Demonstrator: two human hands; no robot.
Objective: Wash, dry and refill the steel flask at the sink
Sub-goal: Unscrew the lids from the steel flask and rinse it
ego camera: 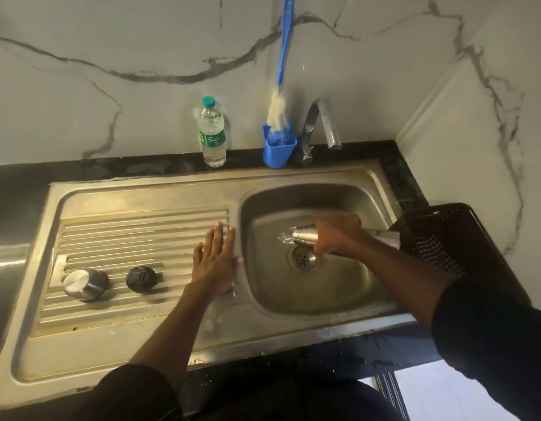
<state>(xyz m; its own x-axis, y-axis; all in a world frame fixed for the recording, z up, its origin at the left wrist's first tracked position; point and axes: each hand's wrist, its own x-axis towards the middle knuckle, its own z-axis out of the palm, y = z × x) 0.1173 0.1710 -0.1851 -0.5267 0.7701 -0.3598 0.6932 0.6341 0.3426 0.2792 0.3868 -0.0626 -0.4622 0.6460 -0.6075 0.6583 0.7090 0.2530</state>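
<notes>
The right hand gripped the steel flask on its side over the sink basin, right of centre, water spilling from its mouth above the drain. The left hand lay flat, fingers straight, on the ribbed drainboard. A steel cap and black lid sat lower left; a plastic bottle, blue brush holder and chrome tap stood behind; a black basket stood at right.

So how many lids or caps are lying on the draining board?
2. A steel cap lies at the board's left, and a black stopper lies just right of it, apart, with the open left hand further right. None seems hidden.
</notes>
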